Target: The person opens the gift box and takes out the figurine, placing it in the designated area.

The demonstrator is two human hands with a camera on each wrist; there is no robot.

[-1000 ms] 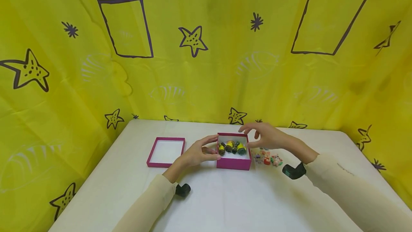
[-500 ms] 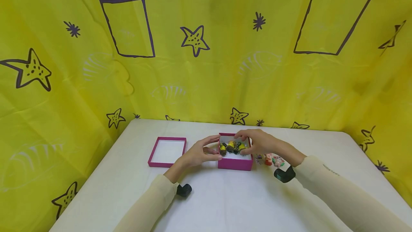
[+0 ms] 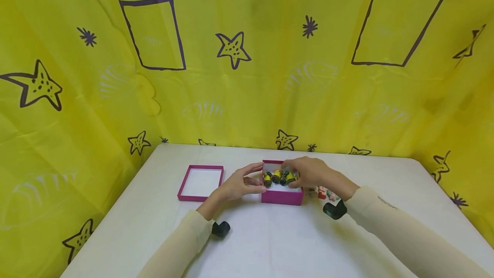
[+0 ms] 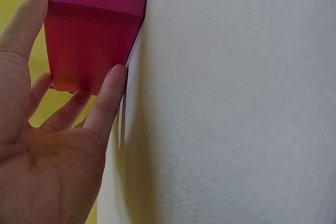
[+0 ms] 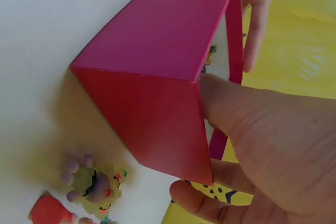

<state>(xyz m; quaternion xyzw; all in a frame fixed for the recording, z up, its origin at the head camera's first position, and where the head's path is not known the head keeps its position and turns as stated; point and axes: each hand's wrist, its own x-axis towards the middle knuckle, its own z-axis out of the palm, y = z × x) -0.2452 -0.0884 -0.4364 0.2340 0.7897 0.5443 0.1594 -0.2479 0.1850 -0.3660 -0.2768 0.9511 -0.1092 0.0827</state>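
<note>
A magenta box [image 3: 281, 197] without its lid stands on the white table and holds several small yellow-and-dark figurines [image 3: 276, 176]. My left hand [image 3: 234, 183] touches the box's left wall with straight fingers, its thumb at the front corner. On the opposite side, my right hand [image 3: 310, 171] reaches over the right rim. Its thumb [image 5: 226, 100] dips inside the box, while some fingers [image 5: 199, 203] stay outside the wall. The rightmost figurine [image 3: 290, 177] lies between that thumb and the forefinger; whether they pinch it is hidden.
A magenta-rimmed lid [image 3: 200, 198] lies to the left, its white inside facing up. Several small colourful figurines [image 3: 321, 192] lie right of the box, partly behind my right wrist. A yellow patterned curtain [image 3: 247, 98] hangs behind the table [image 3: 247, 243].
My right hand has moved left and down from above the right rim, with its thumb and forefinger now inside the box. My left hand has stayed at the left wall.
</note>
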